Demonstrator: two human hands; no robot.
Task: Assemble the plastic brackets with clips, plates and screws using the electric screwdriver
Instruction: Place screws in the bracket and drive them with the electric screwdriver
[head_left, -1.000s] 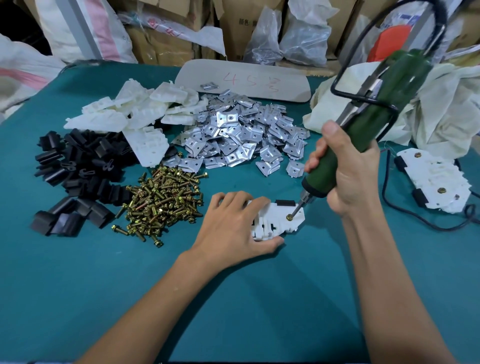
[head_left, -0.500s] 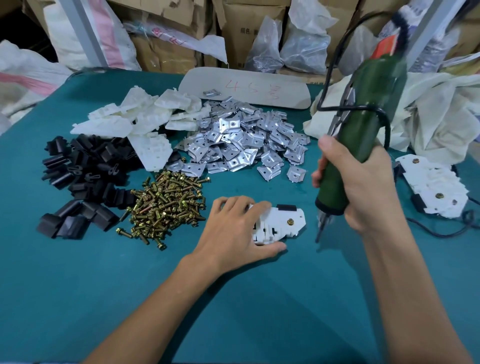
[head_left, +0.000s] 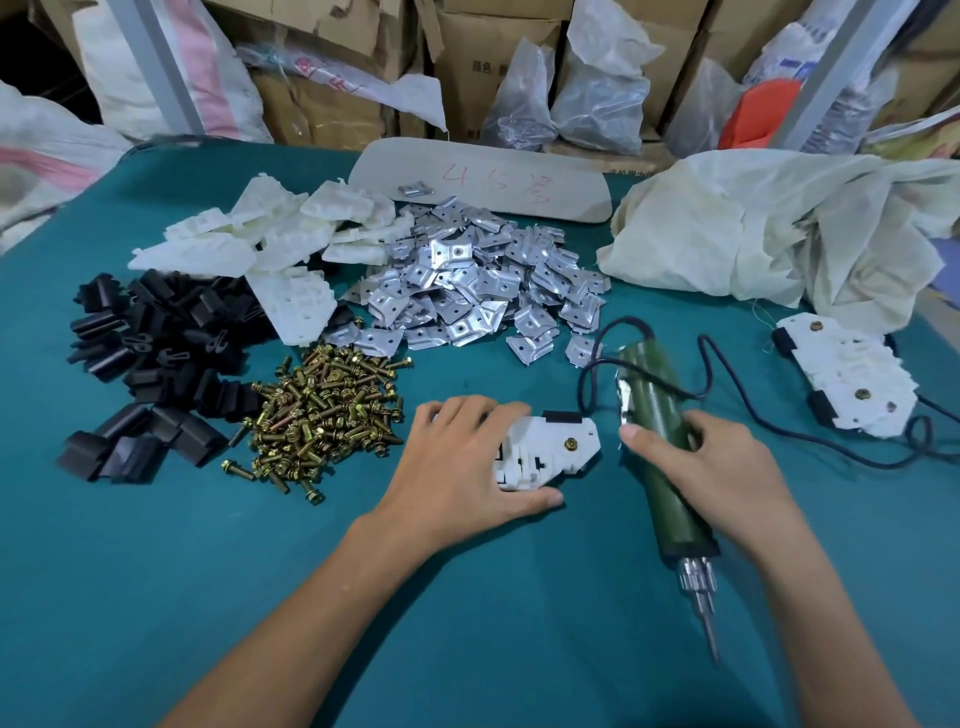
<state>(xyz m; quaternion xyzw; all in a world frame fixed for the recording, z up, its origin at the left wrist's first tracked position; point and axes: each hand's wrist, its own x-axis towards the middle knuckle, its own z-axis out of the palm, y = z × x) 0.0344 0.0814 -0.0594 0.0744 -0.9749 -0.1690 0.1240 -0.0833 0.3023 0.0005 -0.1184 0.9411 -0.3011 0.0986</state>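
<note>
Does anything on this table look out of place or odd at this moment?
One metal plate lies alone on the beige board, apart from the plate pile. One white bracket lies off its heap, against the black clips. The electric screwdriver, held by the right hand, points its bit toward the person. Nothing looks damaged.

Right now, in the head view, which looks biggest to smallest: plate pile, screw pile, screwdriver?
1. plate pile
2. screw pile
3. screwdriver, though it is longer, thinner and nearer the camera, so its place against the screws is unsure.
</note>
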